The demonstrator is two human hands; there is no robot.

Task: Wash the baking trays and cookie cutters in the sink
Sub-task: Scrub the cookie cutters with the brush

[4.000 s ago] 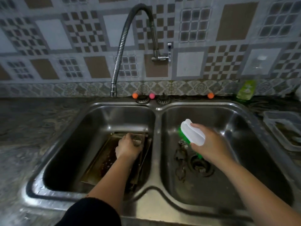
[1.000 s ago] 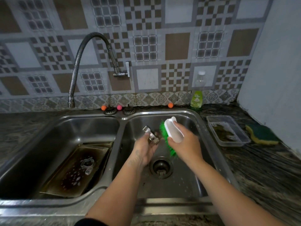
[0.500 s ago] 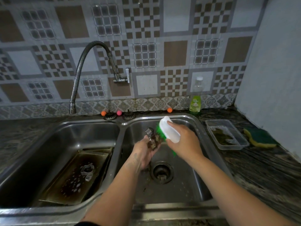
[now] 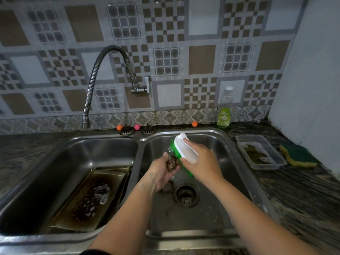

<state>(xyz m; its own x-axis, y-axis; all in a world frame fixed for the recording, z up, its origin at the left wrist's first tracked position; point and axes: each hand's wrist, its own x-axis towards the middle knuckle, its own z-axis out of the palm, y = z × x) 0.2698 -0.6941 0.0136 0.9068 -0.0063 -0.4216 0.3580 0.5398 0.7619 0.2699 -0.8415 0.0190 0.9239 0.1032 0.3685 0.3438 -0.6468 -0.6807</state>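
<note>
Over the right sink basin (image 4: 217, 144), the left hand (image 4: 162, 174) still grips a cookie cutter (image 4: 171, 159); the right hand's (image 4: 201, 162) scrub brush (image 4: 184, 150) now presses closer.

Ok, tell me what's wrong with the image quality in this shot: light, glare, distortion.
Head view: dim, uneven light, the left basin and its baking tray largely in shadow; soft glare on the right basin's back wall; wide-angle bending of the tile lines and counter edges; the cookie cutter in the left hand is murky beside the scrub brush.
</note>
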